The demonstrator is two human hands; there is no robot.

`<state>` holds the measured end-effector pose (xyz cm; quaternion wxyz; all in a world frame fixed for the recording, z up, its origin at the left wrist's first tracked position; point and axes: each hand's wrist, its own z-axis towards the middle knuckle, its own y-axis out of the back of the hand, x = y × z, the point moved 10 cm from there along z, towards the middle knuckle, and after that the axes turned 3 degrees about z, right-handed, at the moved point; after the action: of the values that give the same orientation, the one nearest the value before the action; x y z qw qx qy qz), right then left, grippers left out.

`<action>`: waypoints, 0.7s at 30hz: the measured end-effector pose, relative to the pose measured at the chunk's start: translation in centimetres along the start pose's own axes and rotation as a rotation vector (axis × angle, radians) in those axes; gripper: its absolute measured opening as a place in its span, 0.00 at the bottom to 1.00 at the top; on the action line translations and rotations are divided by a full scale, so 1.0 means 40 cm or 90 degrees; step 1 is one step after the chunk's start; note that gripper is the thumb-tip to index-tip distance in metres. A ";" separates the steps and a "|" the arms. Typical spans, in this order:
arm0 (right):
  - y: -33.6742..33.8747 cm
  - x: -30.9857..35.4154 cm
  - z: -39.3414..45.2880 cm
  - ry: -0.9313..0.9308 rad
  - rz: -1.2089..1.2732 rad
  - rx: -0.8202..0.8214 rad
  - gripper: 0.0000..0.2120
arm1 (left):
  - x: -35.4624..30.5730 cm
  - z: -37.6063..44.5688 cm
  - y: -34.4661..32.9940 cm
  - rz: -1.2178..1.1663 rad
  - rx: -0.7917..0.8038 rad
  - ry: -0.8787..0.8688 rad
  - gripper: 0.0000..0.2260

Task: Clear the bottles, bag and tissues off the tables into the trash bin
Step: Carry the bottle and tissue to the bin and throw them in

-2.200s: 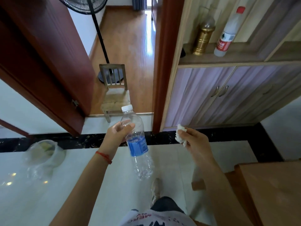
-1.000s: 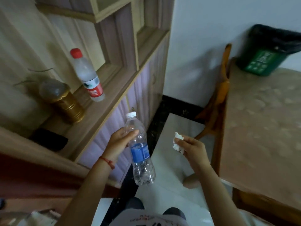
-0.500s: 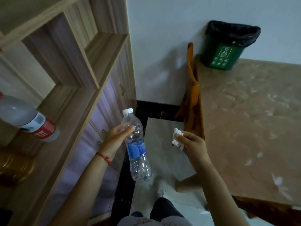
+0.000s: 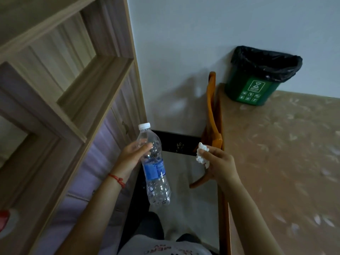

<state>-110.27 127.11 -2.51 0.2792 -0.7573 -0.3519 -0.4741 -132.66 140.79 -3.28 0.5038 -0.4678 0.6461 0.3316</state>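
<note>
My left hand (image 4: 132,153) grips a clear plastic bottle (image 4: 155,168) with a white cap and blue label, held by its upper part, nearly upright. Crumpled white tissues (image 4: 202,155) are pinched in my right hand (image 4: 219,164). A green trash bin (image 4: 257,81) lined with a black bag stands on the far left corner of the tan patterned table (image 4: 287,162), against the wall. Both hands hover in front of me, left of the table's edge and well short of the bin.
A wooden shelf and cabinet unit (image 4: 70,100) fills the left side. An orange wooden chair (image 4: 211,115) stands tucked against the table's left edge. A red-capped bottle (image 4: 5,221) peeks in at the lower left. Pale tiled floor (image 4: 191,192) lies between cabinet and table.
My view has swung from the doorway to the right, toward the table and bin, which now sits nearer and larger. Both hands keep their hold on the bottle and the tissues.
</note>
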 end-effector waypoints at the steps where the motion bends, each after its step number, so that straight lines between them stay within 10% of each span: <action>1: -0.008 0.014 0.024 0.007 0.003 0.001 0.03 | -0.009 0.032 -0.006 0.003 0.003 -0.004 0.05; 13: -0.084 0.166 0.372 0.053 0.043 -0.085 0.02 | -0.130 0.498 -0.103 -0.007 0.133 0.011 0.20; 21: -0.088 0.230 0.511 0.050 0.105 -0.151 0.03 | -0.206 0.715 -0.197 0.008 0.219 0.012 0.10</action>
<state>-99.65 147.15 -1.84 0.2394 -0.7922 -0.2193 -0.5168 -115.07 166.05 -2.81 0.5681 -0.3737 0.7010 0.2151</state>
